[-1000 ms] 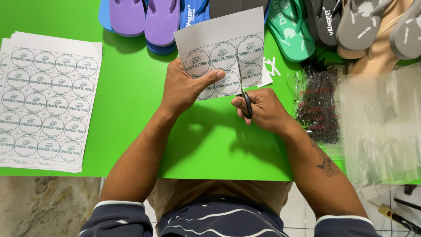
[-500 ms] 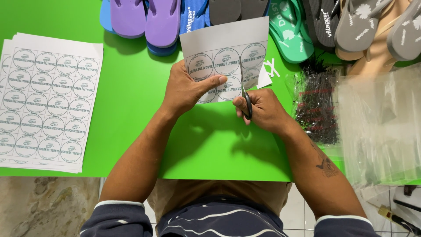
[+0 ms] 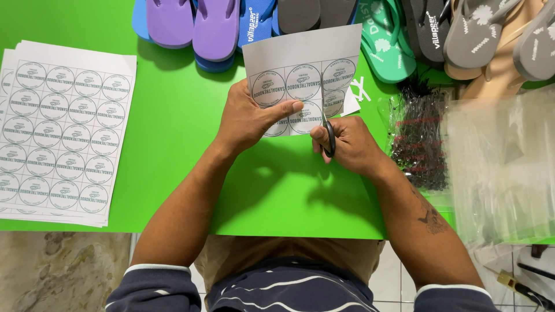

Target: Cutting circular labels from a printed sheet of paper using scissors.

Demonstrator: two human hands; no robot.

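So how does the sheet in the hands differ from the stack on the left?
The held sheet is a cut-down piece with only a few circles; the stack shows full pages with many rows. The held sheet is lifted off the table, pinched by the left hand while the right hand works scissors into it; the stack lies flat, untouched. Both are white with the same round printed labels.

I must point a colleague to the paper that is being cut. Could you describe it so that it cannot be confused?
On the green table, look just below the row of flip-flops. The cut sheet is pinched by the left hand, while the right hand works scissors into it. Unlike the flat stack of full sheets, it is small and lifted.
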